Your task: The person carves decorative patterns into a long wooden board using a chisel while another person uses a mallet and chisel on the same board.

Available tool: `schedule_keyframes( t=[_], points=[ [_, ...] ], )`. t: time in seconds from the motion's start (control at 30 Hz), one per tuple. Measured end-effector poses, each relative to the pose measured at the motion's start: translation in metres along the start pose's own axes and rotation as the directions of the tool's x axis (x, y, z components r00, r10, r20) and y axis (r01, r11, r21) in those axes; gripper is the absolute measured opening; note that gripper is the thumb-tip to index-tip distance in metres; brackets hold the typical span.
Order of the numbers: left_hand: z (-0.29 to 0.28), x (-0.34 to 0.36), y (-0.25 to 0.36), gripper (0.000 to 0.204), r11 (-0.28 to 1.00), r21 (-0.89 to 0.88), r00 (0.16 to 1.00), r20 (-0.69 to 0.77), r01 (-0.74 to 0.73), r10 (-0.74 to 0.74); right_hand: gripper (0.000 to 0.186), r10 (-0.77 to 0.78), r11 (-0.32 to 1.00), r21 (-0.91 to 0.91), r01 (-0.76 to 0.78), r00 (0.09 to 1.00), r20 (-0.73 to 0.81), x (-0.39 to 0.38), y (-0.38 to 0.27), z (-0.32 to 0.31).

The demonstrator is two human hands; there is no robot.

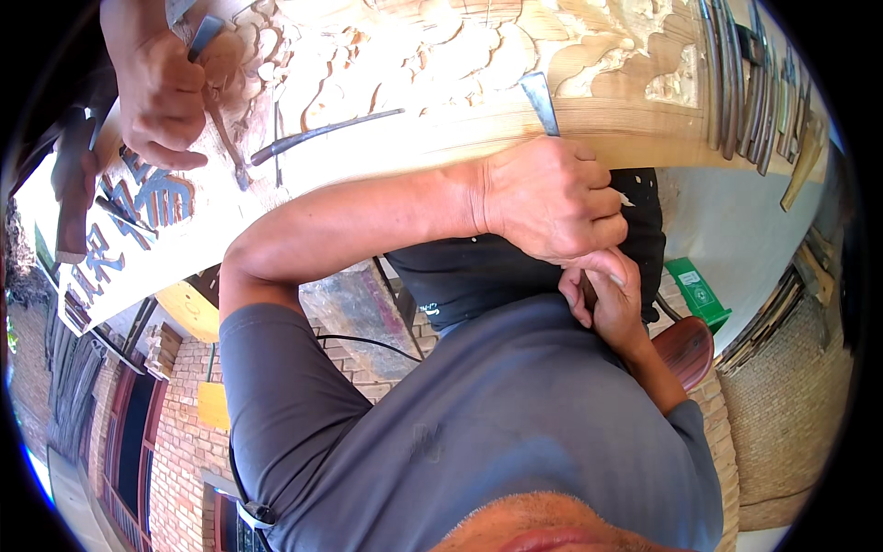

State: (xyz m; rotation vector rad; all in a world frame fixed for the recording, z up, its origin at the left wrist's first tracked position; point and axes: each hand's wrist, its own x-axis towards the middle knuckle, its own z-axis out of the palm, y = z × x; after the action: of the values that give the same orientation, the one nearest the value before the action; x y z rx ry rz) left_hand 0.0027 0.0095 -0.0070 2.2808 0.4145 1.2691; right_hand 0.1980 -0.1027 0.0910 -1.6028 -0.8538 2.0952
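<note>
A chisel with a flat, flared metal blade (541, 103) points away from me, its tip over the near edge of a carved wooden panel (635, 124). My left hand (556, 198) is wrapped round it below the blade, in front of my lap. Just below, my right hand (612, 299) is closed about the lower end, where a bit of dark brown handle shows between the fingers; the rest is hidden. A slim dark-handled carving tool (322, 134) lies on the panel to the left of the blade.
At upper left another person's hand (166, 106) grips a chisel beside a brown wooden mallet (74, 198). Several carving tools (736, 92) line the panel's right end. A board with dark raised shapes (115, 248) lies left. A green box (696, 290) stands at right.
</note>
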Motion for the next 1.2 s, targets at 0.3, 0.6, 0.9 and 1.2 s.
schedule_keyframes(
  t=[0.3, 0.6, 0.9, 1.2],
  points=[
    [0.000, -0.001, 0.004, 0.051, 0.980, -0.005, 0.976, 0.091, 0.201, -0.199, 0.030, 0.110, 0.988, 0.108, -0.114, 0.993, 0.041, 0.009, -0.004, 0.005],
    [-0.006, 0.008, -0.001, 0.048, 0.980, 0.054, 0.981, 0.011, 0.192, -0.193, 0.022, -0.070, 0.994, -0.085, 0.070, 0.998, 0.010, 0.011, -0.003, -0.010],
    [0.009, 0.001, -0.003, 0.035, 1.000, -0.007, 0.959, 0.283, 0.001, 0.001, 0.024, -0.007, 0.988, -0.153, -0.025, 0.980, -0.201, -0.015, 0.005, 0.003],
    [0.002, 0.001, 0.000, 0.046, 0.989, -0.022, 0.935, 0.332, 0.144, -0.128, 0.022, -0.001, 0.984, -0.177, -0.030, 0.985, -0.171, -0.008, -0.004, 0.011]
  ],
)
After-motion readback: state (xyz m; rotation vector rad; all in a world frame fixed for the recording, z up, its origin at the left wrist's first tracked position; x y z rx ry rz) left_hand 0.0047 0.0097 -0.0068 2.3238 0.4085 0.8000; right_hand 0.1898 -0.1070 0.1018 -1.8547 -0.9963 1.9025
